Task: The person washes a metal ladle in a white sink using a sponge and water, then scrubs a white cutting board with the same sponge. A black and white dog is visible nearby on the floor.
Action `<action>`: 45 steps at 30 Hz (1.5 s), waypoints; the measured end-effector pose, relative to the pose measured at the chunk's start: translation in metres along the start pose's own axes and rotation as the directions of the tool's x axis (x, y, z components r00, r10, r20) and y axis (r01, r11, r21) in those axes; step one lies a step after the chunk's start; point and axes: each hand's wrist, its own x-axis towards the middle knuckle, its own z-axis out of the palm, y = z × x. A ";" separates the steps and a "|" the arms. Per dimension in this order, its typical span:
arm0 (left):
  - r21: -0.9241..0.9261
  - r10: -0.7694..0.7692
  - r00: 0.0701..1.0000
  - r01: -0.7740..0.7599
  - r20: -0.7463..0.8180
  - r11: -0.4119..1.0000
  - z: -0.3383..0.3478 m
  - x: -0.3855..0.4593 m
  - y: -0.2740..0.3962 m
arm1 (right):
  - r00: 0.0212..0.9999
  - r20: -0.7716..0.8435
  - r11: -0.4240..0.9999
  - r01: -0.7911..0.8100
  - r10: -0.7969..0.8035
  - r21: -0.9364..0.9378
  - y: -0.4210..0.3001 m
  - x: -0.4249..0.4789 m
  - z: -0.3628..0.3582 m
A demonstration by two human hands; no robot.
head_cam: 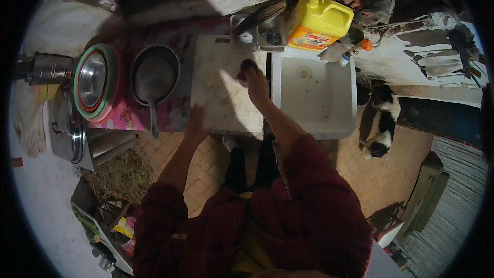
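A large pale cutting board (216, 96) lies in front of me, partly in sunlight. My right hand (254, 85) is over its right part, closed around a dark reddish, crumpled thing, perhaps a scrub pad or cloth (248, 68). At the board's near left edge rests my left hand (197, 123); its fingers are in shadow, and I cannot tell how far apart they are. Right of the board is a white ceramic sink (316, 100). A dark metal pan (156, 73) with its handle towards me stands on the left.
Nested basins (94, 81) stand at the far left on a pink patterned cloth (123, 117). Behind the sink is a yellow jug (322, 21), beside plastic containers (272, 36). A black-and-white cat (386, 119) is on the brick floor at the right. Utensils hang on the right wall.
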 end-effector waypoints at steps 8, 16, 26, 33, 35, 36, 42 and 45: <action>-0.021 0.047 0.999 -0.047 0.003 0.999 0.000 0.001 -0.001 | 0.968 -0.182 0.825 -0.039 0.171 0.564 0.019 0.037 -0.005; 0.132 -0.036 0.993 0.020 0.115 0.991 -0.005 0.003 0.008 | 0.994 -0.057 0.834 -0.043 0.088 0.550 0.014 -0.115 0.029; 0.173 -0.027 0.996 0.011 0.088 0.985 -0.003 -0.009 -0.001 | 0.958 -0.286 0.956 0.065 0.021 0.287 0.047 -0.013 -0.042; 0.127 0.115 0.990 -0.104 -0.079 0.986 0.004 -0.004 -0.007 | 0.982 -0.118 0.989 -0.145 0.147 0.027 0.079 0.020 -0.029; 0.063 0.081 0.992 -0.076 -0.092 0.995 0.007 -0.002 -0.005 | 0.964 -0.127 0.948 -0.197 0.233 0.249 0.075 -0.013 -0.026; 0.032 0.054 0.993 -0.051 -0.104 0.998 0.009 -0.002 -0.004 | 0.966 -0.141 0.949 -0.174 0.217 0.263 0.072 -0.033 -0.021; 0.141 0.229 0.949 -0.201 -0.218 0.969 0.025 0.003 -0.020 | 0.997 0.047 0.979 0.061 -0.053 -0.196 0.054 -0.117 -0.022; 0.282 0.270 0.919 -0.189 -0.286 0.941 0.037 0.003 -0.031 | 1.000 -0.005 0.999 0.012 -0.012 0.030 0.016 -0.107 -0.049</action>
